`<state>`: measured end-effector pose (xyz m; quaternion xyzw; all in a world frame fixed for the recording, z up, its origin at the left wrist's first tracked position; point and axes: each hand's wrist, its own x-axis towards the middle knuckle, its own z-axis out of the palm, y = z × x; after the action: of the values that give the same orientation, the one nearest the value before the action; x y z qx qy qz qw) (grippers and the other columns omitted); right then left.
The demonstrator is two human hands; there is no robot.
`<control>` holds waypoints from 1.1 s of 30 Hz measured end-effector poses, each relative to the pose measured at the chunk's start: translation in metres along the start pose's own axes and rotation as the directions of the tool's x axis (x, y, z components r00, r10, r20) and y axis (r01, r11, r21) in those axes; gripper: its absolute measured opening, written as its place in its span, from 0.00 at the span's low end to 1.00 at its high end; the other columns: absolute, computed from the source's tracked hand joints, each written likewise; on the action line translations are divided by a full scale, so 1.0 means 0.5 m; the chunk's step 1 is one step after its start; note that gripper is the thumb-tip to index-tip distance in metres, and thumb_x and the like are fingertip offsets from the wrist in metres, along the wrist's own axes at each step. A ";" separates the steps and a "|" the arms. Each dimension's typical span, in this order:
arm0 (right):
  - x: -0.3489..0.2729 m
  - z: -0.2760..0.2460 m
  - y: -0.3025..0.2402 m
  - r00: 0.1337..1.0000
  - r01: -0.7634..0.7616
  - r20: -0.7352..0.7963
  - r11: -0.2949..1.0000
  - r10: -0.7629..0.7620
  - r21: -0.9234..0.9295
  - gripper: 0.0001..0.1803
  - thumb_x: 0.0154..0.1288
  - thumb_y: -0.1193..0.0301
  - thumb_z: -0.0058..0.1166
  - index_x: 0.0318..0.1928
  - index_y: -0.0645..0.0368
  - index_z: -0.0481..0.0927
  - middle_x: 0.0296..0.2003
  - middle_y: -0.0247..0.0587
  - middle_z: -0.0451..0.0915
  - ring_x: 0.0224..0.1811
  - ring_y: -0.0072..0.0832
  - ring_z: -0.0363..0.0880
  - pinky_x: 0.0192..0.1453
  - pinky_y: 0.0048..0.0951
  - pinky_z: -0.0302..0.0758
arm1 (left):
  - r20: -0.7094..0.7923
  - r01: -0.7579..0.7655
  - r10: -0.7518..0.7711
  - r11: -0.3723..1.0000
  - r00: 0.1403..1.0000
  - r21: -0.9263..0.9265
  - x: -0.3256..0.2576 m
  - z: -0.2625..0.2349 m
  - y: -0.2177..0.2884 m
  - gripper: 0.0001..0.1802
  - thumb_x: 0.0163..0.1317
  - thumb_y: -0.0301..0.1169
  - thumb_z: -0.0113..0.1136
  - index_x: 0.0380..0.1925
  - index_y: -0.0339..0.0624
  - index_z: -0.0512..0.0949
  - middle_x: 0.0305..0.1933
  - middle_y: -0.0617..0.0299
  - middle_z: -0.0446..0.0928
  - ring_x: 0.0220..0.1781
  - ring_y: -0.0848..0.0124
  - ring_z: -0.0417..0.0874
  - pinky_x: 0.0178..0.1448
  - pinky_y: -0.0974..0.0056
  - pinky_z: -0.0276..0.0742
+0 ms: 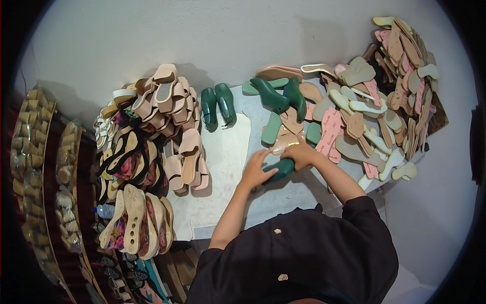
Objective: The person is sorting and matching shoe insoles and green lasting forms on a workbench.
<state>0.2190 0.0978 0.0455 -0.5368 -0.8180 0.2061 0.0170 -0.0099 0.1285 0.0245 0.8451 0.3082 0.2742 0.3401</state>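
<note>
A green shoe last (283,168) is held low over the table between both my hands. My left hand (256,171) grips its left end, thumb along the near side and fingers over the far side. Bent over its right end is my right hand (299,154), its fingertips partly hidden. Just beyond my hands lie a tan insole with gold print (284,142) and flat green pieces (272,127). Two more green lasts (271,96) rest behind them, and another pair of green lasts (226,105) stands at the back near the wall.
A large heap of insoles (357,124), beige, cream and pink, covers the table's right side. Stacked beige sandals (167,96) and wedge soles (134,218) crowd the left. Shelves with bagged heels (33,137) stand farther left. A white sheet (228,152) lies on the table.
</note>
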 end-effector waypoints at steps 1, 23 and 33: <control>-0.005 0.010 -0.007 0.994 0.058 0.097 0.996 -0.051 -0.068 0.35 0.27 0.67 0.65 0.47 0.43 0.78 0.40 0.31 0.78 0.52 0.34 0.73 0.64 0.67 0.44 | 0.133 0.049 -0.035 0.993 0.991 -0.110 -0.006 0.014 0.003 0.40 0.45 0.41 0.69 0.58 0.42 0.65 0.57 0.47 0.66 0.59 0.52 0.67 0.63 0.56 0.63; -0.174 0.212 -0.057 0.725 -0.281 -0.422 0.793 0.544 0.540 0.34 0.44 0.77 0.47 0.58 0.50 0.66 0.58 0.46 0.66 0.65 0.43 0.59 0.65 0.63 0.46 | 0.109 0.354 -0.337 0.868 0.935 -0.349 -0.074 0.215 0.032 0.42 0.55 0.35 0.60 0.64 0.26 0.51 0.62 0.36 0.62 0.64 0.53 0.66 0.65 0.62 0.59; -0.102 0.115 0.084 0.567 -0.245 -0.589 0.801 0.576 0.547 0.26 0.47 0.76 0.48 0.52 0.56 0.70 0.46 0.44 0.73 0.52 0.42 0.70 0.57 0.46 0.60 | -0.095 0.347 -0.408 0.860 0.908 -0.374 -0.006 0.348 0.073 0.45 0.58 0.40 0.59 0.64 0.26 0.46 0.66 0.36 0.52 0.69 0.48 0.52 0.71 0.57 0.48</control>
<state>0.2628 0.0488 -0.0121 -0.7359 -0.5266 0.1362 0.4033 0.1176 0.0344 -0.0568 0.6674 0.4425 0.3238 0.5039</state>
